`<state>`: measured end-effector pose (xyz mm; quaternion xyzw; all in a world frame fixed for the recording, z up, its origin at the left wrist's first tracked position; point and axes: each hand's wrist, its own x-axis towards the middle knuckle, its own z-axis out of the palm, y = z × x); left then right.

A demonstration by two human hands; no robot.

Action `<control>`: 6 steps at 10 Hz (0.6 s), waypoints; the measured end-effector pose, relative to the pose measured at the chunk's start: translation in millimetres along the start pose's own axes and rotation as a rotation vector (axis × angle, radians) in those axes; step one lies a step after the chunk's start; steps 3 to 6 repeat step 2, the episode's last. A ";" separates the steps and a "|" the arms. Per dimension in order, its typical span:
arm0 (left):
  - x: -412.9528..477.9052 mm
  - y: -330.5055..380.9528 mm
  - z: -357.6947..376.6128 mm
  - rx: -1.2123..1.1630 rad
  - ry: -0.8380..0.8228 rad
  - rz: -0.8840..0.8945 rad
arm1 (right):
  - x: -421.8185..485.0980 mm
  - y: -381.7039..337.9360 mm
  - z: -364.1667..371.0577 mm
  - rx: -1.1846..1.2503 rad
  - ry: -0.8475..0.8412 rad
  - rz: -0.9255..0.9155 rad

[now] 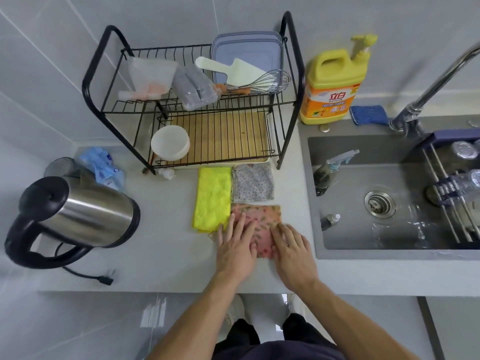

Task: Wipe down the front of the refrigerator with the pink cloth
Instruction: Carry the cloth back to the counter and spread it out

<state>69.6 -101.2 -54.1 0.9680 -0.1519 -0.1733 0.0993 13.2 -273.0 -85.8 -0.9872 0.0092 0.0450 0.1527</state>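
A left hand (237,246) and right hand (292,253) press flat on the pink cloth (262,216), fingers (240,224) straight, gripping nothing; the pink cloth lies on the counter (168,255) just left of the sink (350,229); a yellow cloth (213,198) farther left.

Steel kettle (78,216) w/ black lid & handle at left on grey counter (161,242), its plug (105,279) lying loose below it. Black 2-tier dish rack (298,74) upper centre. Top tier: whisk (265,83), white paddle (228,70), blue-lidded containers (246,48). Bottom tier: white bowl (170,145). Just below rack, yellow cloth (211,198) & floral grey cloth (253,184) side by side, touching. Yellow detergent jug (332,84) upper right, blue scrubber (368,114) beside it. Sink (363,237) at right w/ faucet (436,81), spray bottle (330,170) inside, drain strainer (380,204).
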 end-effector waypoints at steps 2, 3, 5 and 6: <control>-23.3 -14.9 20.1 -0.064 0.212 -0.026 | -30.9 19.8 -11.8 0.125 0.048 -0.042; -23.3 -14.9 20.1 -0.064 0.212 -0.026 | -30.9 19.8 -11.8 0.125 0.048 -0.042; -23.3 -14.9 20.1 -0.064 0.212 -0.026 | -30.9 19.8 -11.8 0.125 0.048 -0.042; -23.3 -14.9 20.1 -0.064 0.212 -0.026 | -30.9 19.8 -11.8 0.125 0.048 -0.042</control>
